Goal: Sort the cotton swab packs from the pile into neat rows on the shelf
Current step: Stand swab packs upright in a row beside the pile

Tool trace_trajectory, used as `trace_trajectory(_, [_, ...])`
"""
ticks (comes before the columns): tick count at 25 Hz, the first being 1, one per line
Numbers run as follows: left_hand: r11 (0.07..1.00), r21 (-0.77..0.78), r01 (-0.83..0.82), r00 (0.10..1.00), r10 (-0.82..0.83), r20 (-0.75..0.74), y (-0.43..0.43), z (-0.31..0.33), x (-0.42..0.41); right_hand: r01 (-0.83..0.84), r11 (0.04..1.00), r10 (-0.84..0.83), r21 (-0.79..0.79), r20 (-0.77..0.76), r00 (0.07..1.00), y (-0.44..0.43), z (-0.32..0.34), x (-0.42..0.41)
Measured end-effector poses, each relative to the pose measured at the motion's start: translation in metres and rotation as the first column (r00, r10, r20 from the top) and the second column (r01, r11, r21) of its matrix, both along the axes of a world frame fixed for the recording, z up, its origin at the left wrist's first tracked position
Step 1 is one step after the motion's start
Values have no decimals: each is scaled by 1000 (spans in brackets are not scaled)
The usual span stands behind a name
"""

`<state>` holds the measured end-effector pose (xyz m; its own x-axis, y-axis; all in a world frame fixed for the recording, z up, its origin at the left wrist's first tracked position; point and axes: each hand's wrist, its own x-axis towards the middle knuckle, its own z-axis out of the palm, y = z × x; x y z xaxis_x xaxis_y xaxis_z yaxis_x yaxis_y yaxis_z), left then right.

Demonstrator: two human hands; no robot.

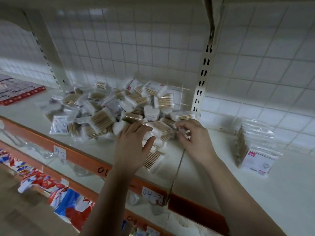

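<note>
the left hand (134,143) is closing thumb and fingers round a swab pack (160,129) at the pile's (109,106) five o'clock edge, likely because it is lying nearest the row (255,150) standing at three o'clock on the shelf (289,193). the right hand (190,137) is curling beside it, grasp unclear.

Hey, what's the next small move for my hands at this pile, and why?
Probably lift the clear pack of wooden-stick cotton swabs that the left hand grips at the near edge of the heaped pile and carry it right to the upright row of packs. The pile is large, and the white shelf shows bare space before that row.
</note>
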<state>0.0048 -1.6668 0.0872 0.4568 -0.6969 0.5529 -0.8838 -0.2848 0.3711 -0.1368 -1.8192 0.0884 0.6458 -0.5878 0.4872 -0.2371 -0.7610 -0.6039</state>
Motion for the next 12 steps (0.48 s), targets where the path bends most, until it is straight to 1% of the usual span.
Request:
trace_trajectory(4, [1000, 6, 0, 1000, 1, -24, 11, -6, 14, -61, 998, 62, 15, -74, 995, 13, -2, 25])
trace_trajectory(7, [1000, 7, 2, 999, -2, -36, 17, -10, 23, -99, 995, 99, 3, -88, 991, 19, -4, 39])
trace_trajectory(9, [1000, 4, 9, 999, -9, -46, 19, -12, 30, -93, 996, 91, -12, -93, 992, 20, -7, 48])
trace_trajectory(12, [1000, -11, 10, 998, -11, -54, 21, -14, 38, -67, 998, 69, 16, -110, 992, 18, -12, 60])
